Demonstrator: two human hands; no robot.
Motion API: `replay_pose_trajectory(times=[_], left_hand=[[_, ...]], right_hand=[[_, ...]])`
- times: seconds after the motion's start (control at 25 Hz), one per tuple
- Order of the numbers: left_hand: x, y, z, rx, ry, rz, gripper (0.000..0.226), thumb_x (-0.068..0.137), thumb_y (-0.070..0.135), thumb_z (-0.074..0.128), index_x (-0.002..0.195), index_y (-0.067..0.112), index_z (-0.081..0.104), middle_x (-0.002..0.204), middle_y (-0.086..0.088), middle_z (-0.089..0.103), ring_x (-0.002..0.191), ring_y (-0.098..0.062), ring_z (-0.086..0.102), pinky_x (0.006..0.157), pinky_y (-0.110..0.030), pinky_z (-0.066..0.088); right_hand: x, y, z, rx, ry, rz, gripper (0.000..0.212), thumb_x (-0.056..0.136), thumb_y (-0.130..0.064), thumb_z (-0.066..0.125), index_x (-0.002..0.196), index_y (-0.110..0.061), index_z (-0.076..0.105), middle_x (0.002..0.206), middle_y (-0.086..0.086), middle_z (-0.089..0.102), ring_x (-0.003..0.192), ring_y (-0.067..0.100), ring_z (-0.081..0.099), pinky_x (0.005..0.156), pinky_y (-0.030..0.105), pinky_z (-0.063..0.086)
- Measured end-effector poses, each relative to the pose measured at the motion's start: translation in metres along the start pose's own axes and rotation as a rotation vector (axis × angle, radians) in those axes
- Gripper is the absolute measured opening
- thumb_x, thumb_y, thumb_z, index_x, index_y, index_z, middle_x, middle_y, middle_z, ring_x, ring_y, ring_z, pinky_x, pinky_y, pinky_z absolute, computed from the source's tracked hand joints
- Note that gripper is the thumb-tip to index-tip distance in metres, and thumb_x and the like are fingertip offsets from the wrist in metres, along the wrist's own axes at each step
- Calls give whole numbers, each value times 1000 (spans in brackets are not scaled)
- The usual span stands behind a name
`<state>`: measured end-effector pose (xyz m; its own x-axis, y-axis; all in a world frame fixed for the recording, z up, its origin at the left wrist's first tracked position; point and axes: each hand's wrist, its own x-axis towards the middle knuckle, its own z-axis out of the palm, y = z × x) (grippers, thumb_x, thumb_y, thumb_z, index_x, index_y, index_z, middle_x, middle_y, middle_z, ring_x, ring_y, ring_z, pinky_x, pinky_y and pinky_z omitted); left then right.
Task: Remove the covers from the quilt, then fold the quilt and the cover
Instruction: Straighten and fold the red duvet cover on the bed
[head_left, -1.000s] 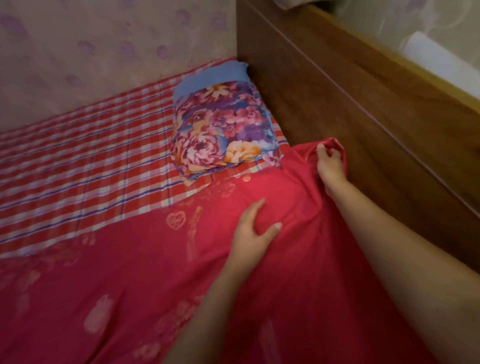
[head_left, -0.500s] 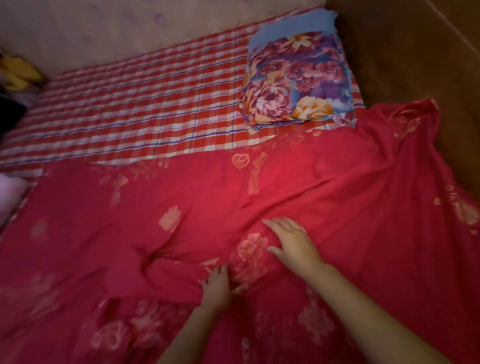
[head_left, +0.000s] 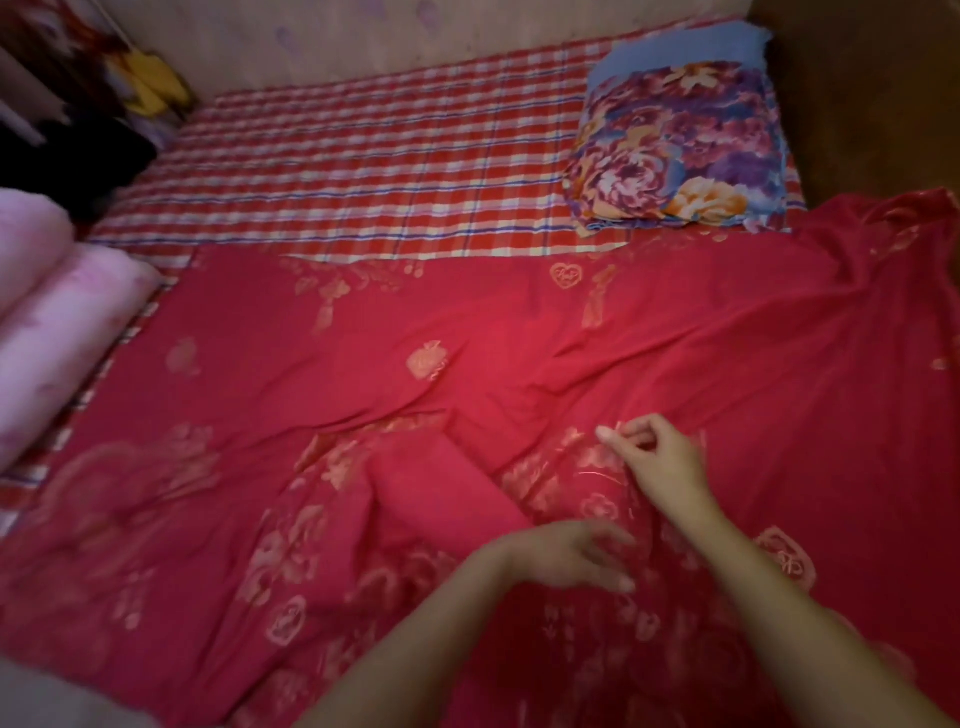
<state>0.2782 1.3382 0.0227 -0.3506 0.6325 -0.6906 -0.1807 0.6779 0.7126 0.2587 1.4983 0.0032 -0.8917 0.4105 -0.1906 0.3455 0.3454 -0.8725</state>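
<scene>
The red cover (head_left: 467, 338), printed with gold flowers and hearts, lies spread and wrinkled over the near half of the bed. A flap of it is folded back near the middle. My right hand (head_left: 660, 462) sits on the cover right of centre, fingers curled, thumb and forefinger pinching the cloth. My left hand (head_left: 566, 556) is just below it, blurred, with its fingers stretched out flat over the cover. A pink quilt (head_left: 47, 332) lies rolled up at the left edge of the bed.
Behind the cover, the red checked mattress sheet (head_left: 363, 171) is bare. A flowered pillow (head_left: 680, 150) lies at the far right corner against the wooden headboard (head_left: 872, 104). Dark and yellow clothes (head_left: 104, 119) are piled at the far left. A wall runs along the back.
Both hands left the cover's corner at the headboard and came back to its middle. My left hand has slid right under my right hand, whose flat fingers have curled into a pinch.
</scene>
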Motion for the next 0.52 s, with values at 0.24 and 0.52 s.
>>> replay_pose_trajectory(times=[0.24,0.52], left_hand=[[-49,-83,-63,237,1074,27,42,79,25,71,118,11,60,117,-10,61,111,-27,56,100,-37,42],[-62,-182,-61,65,548,-415,102,63,53,80,141,5,33,140,-12,47,128,-26,46,104,-30,38]], right_hand=[[-57,24,45,-770,-315,-138,50,80,-30,69,128,-24,54,137,6,44,128,26,39,107,34,31],[-120,70,77,-1048,-379,-55,47,93,-26,44,140,-22,40,149,7,35,143,25,19,116,34,10]])
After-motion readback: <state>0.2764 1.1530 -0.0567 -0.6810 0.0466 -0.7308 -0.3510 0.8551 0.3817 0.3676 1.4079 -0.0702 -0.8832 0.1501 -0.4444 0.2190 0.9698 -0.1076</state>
